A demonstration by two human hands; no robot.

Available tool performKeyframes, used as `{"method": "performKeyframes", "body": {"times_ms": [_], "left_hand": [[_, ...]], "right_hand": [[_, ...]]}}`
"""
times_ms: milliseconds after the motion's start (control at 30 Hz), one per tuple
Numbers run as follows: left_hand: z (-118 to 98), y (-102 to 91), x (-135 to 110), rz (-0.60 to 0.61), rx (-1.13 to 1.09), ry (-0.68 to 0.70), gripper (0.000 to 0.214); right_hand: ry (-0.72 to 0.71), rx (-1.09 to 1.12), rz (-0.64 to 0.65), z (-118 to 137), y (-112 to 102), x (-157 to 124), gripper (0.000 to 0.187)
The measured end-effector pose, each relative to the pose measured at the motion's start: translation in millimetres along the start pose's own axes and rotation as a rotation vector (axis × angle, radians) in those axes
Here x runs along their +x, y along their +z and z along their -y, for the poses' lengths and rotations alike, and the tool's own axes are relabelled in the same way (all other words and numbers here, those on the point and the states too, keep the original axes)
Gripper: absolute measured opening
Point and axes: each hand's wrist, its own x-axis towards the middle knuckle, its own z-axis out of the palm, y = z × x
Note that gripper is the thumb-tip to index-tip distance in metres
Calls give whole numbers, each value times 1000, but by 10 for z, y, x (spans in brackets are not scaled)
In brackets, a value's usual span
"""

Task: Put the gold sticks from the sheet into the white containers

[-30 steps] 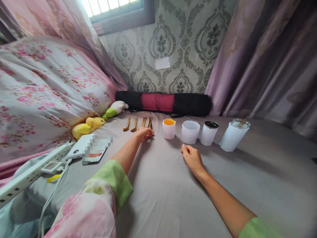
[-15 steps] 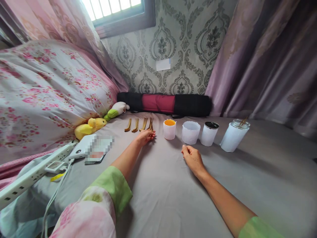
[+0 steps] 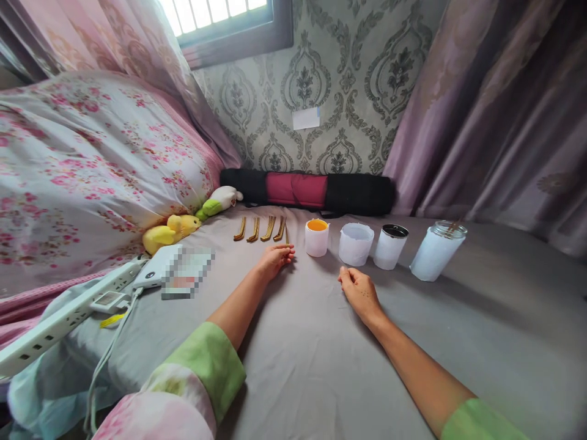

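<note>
My left hand (image 3: 276, 260) is closed in a pinch on a thin golden-brown stick (image 3: 287, 234), which points up from its fingertips. Just beyond it lie several small bundles of similar thin sticks, bent at their near ends; the rightmost bundle (image 3: 279, 228) is closest to the hand. To the right, my right hand (image 3: 360, 293) rests on the grey sheet with its fingers curled. Whatever its fingers may hold is hidden. It is nearest to a wide white cup (image 3: 356, 245) and a white-wrapped can (image 3: 391, 249) with a dark inside.
A white cup with an orange inside (image 3: 316, 239) stands left of the wide cup. At the right, a white-wrapped glass jar (image 3: 438, 253) holds thin sticks. A black-and-red long bag (image 3: 298, 189) lies along the wall. A power strip (image 3: 73, 315) and plush toys (image 3: 172, 232) are at left.
My left hand has drawn slightly back from the stick bundles, and a single stick now shows upright at its fingertips. My right hand keeps its place. The view has shifted a little.
</note>
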Motion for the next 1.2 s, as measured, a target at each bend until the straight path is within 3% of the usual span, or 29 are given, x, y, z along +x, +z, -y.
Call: {"method": "performKeyframes", "body": {"times_ms": [400, 733, 967, 1200], "left_hand": [[109, 201, -364, -14, -84, 18, 15], [214, 326, -671, 11, -127, 151, 31], [189, 401, -905, -16, 1, 212, 38], [154, 495, -1017, -21, 188, 300, 28]], "right_hand": [[-28, 41, -11, -44, 21, 4, 47], [-1, 119, -18, 2, -8, -22, 46], [5, 169, 13, 13, -24, -48, 44], [26, 251, 50, 33, -59, -88, 42]]}}
